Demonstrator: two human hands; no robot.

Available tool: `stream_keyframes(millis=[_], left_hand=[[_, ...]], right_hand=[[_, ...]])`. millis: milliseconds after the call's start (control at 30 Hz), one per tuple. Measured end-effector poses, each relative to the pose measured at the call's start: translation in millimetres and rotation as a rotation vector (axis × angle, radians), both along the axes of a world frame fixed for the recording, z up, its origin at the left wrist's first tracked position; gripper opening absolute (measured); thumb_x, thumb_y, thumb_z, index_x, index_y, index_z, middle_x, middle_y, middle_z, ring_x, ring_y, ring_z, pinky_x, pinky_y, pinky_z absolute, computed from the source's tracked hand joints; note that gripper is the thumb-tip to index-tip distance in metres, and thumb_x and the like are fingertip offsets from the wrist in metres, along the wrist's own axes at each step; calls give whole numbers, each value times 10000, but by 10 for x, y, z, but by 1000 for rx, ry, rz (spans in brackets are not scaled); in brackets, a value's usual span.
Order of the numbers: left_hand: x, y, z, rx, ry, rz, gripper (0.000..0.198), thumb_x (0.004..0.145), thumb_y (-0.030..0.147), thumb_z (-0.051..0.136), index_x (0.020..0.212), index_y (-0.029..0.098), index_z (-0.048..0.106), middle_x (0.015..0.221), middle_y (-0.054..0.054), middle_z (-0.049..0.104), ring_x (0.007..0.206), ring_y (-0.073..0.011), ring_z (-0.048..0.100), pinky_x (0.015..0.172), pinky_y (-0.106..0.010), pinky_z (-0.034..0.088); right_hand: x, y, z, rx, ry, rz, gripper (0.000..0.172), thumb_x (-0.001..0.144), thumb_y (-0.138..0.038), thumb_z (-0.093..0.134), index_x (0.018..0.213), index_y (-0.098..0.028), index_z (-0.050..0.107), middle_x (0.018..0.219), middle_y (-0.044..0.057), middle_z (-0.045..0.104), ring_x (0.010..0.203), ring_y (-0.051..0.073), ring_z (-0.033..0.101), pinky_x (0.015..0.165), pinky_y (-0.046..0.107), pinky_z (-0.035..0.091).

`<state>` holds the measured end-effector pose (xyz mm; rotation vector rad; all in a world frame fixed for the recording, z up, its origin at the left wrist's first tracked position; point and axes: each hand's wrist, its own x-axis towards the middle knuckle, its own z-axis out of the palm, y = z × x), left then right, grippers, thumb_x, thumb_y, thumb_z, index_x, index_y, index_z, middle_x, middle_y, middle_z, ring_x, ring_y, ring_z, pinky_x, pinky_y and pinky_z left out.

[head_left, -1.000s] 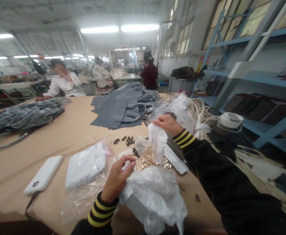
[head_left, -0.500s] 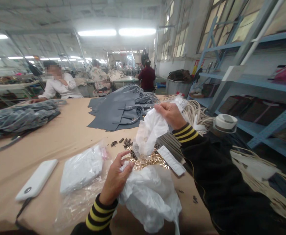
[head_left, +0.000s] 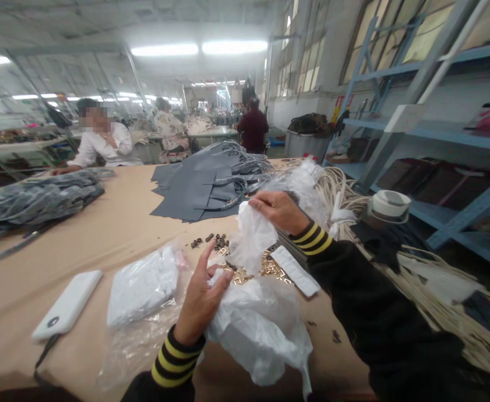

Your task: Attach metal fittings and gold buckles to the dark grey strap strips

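My right hand (head_left: 277,211) pinches a crumpled white plastic piece (head_left: 253,234), which hangs above small gold buckles (head_left: 273,267). Lower down, my left hand (head_left: 203,298) has its index finger raised and its thumb over the edge of a white plastic bag (head_left: 261,335); its other fingers are partly hidden. Whether the hanging piece and the bag are joined I cannot tell. Dark small metal fittings (head_left: 220,241) lie behind the buckles. A flat white strip (head_left: 295,272) rests to their right.
To the left are a clear bag of white pieces (head_left: 144,287) and a white power bank (head_left: 67,304) with a strap. Grey-blue panels with handles (head_left: 198,184) lie behind. Beige cords (head_left: 341,195) and a white roll (head_left: 389,205) sit at right. Co-workers sit farther back.
My right hand has moved a little left and down with the white plastic. My left index finger has lifted and stretched upward. The view has shifted slightly.
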<state>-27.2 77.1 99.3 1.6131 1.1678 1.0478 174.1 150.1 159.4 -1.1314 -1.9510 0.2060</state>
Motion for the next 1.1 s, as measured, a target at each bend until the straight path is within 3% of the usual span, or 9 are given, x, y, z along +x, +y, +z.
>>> stream_keyframes(millis=[133, 300, 500, 700, 800, 900, 967, 1100], left_hand=[[-19, 25, -24, -5, 24, 21, 666, 731, 369, 511, 1292, 156, 223, 537, 72, 426, 469, -88, 397, 487, -206, 333], [-3, 96, -136, -59, 66, 54, 652, 721, 416, 511, 1255, 105, 301, 617, 13, 553, 580, -145, 525, 591, -266, 411], [34, 116, -152, -33, 61, 75, 676, 725, 424, 509, 1279, 126, 261, 585, 22, 564, 573, -153, 539, 590, -275, 426], [73, 178, -138, -151, -86, 97, 794, 678, 409, 574, 1300, 101, 188, 721, -38, 624, 602, -167, 569, 584, -281, 453], [152, 287, -218, -136, -202, 40, 594, 675, 356, 571, 1184, 116, 381, 832, -63, 623, 659, -162, 570, 606, -269, 447], [175, 409, -328, -75, -217, 72, 268, 682, 305, 526, 859, 112, 583, 724, -34, 612, 642, -142, 535, 599, -239, 413], [138, 459, -383, -84, -223, 132, 194, 674, 290, 514, 718, 120, 597, 641, -14, 595, 617, -133, 516, 585, -226, 390], [-1, 451, -409, -144, -292, 239, 199, 625, 332, 573, 639, 134, 580, 576, 21, 567, 559, -110, 493, 542, -204, 359]], right_hand=[[-26, 33, -88, -60, -63, 7, 302, 771, -338, 450, 525, -163, 442, 486, -46, 367, 479, 74, 346, 483, 213, 247], [24, 85, -8, -26, -99, 8, 344, 776, -371, 437, 501, -164, 432, 463, -49, 349, 465, 76, 337, 476, 216, 240], [6, 15, 3, -26, -160, 55, 272, 777, -321, 458, 568, -156, 511, 505, -33, 428, 492, 84, 390, 500, 215, 283], [-130, -189, -39, 22, -78, 208, 221, 798, -298, 442, 707, -146, 575, 777, 59, 578, 692, 131, 504, 660, 249, 388], [-238, -306, -76, -58, -11, 307, 225, 798, -297, 446, 738, -134, 590, 783, 67, 602, 698, 133, 524, 651, 246, 403], [-242, -363, -150, -200, 65, 370, 239, 794, -307, 446, 763, -124, 599, 738, 57, 612, 679, 132, 541, 619, 237, 414], [-161, -352, -203, -231, 162, 299, 244, 786, -317, 453, 721, -129, 595, 770, 60, 619, 716, 140, 554, 644, 243, 420], [67, -268, -276, -186, 398, 58, 246, 750, -356, 494, 680, -145, 598, 862, 56, 633, 804, 162, 559, 701, 259, 420]])
